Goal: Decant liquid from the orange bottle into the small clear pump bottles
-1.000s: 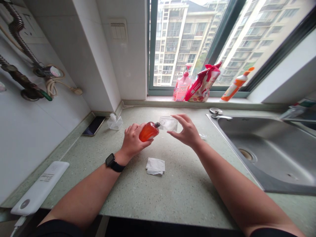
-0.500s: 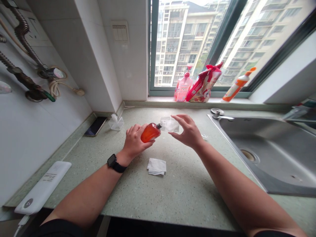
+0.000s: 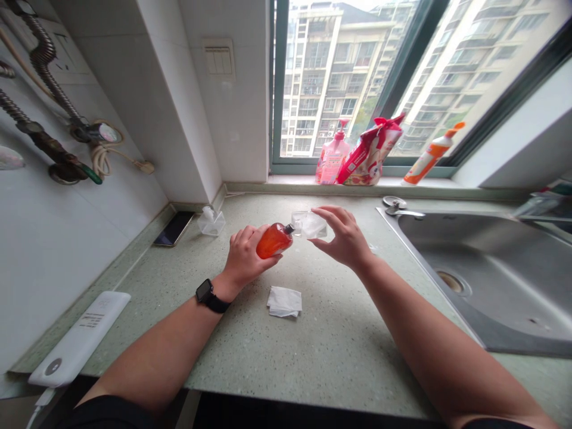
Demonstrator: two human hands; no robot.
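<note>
My left hand is wrapped round a small orange bottle, held tilted on its side above the green counter, its dark neck pointing right. My right hand pinches a small clear plastic bottle between thumb and fingers, its mouth right against the orange bottle's neck. A folded white tissue lies on the counter just below both hands. A black watch sits on my left wrist.
A steel sink fills the right side. On the window sill stand a pink pump bottle, a red bag and an orange-capped bottle. A phone, a clear pump bottle and a white power bank lie at left.
Both hands and the two bottles hold nearly the same pose; the view has shifted slightly, and the clear bottle sits a little closer against the orange bottle's neck.
</note>
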